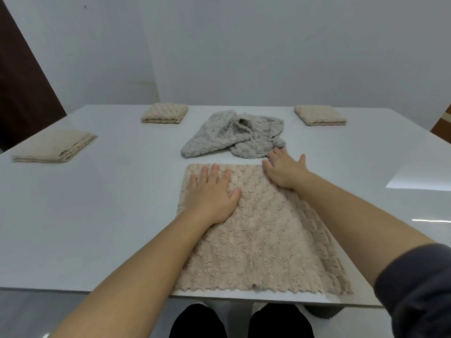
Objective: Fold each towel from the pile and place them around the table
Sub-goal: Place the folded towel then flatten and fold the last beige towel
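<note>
A beige textured towel [261, 235] lies spread flat on the white table [117, 215], reaching from the near edge toward the middle. My left hand [213, 191] presses flat on its far left part, fingers straight. Flat on the towel's far right corner lies my right hand [284, 170], fingers extended toward the pile. Just beyond, a crumpled grey towel pile [234, 135] sits in the table's middle. Three folded beige towels lie around the table: one at the left edge [55, 147], one far left [164, 113], one far right [321, 115].
A white wall stands behind the table. A dark brown door [22, 89] is at the far left. The near table edge [85, 290] runs under my forearms, with my knees below it.
</note>
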### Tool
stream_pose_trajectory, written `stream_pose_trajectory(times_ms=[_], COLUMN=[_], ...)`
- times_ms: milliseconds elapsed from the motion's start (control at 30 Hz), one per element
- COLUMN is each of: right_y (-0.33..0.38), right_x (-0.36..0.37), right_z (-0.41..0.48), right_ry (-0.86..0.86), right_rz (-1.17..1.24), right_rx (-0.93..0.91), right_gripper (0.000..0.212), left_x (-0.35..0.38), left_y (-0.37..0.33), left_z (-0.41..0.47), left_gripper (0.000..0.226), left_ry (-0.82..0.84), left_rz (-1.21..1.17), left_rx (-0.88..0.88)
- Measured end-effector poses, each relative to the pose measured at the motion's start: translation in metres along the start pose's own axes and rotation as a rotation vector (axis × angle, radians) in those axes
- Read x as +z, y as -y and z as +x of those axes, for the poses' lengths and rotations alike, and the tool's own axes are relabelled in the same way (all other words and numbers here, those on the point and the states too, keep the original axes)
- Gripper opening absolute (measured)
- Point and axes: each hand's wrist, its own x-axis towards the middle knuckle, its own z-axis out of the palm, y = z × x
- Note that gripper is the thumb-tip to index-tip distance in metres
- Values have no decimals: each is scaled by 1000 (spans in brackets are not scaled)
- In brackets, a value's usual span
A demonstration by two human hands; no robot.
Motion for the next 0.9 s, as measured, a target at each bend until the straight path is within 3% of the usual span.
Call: stream_pose_trajectory(times_ms=[167, 267, 467, 767, 833, 900], right_y=[16, 33, 29, 2, 2, 3], right_x=[-3, 4, 23, 21, 23, 24], right_z=[-17, -47, -70, -66, -65, -64], right_ry=[-91, -51, 23, -8, -16, -25], right_rz=[50, 34, 2, 12, 14, 13], right_rx=[-70, -134, -133, -104, -102, -99], right_gripper=[56, 57, 62, 65, 65, 65], left_x=[-3, -7, -3, -10, -13, -13], left_y=[-2, -2, 13, 26, 12, -13], left_z=[9, 7, 3, 8, 8, 6], left_gripper=[65, 60, 56, 58, 60, 62], left_ry=[6, -46, 12, 35, -3, -76], left_rz=[-2, 9, 3, 5, -9, -36], left_rx=[-6, 35, 139, -10, -94, -59])
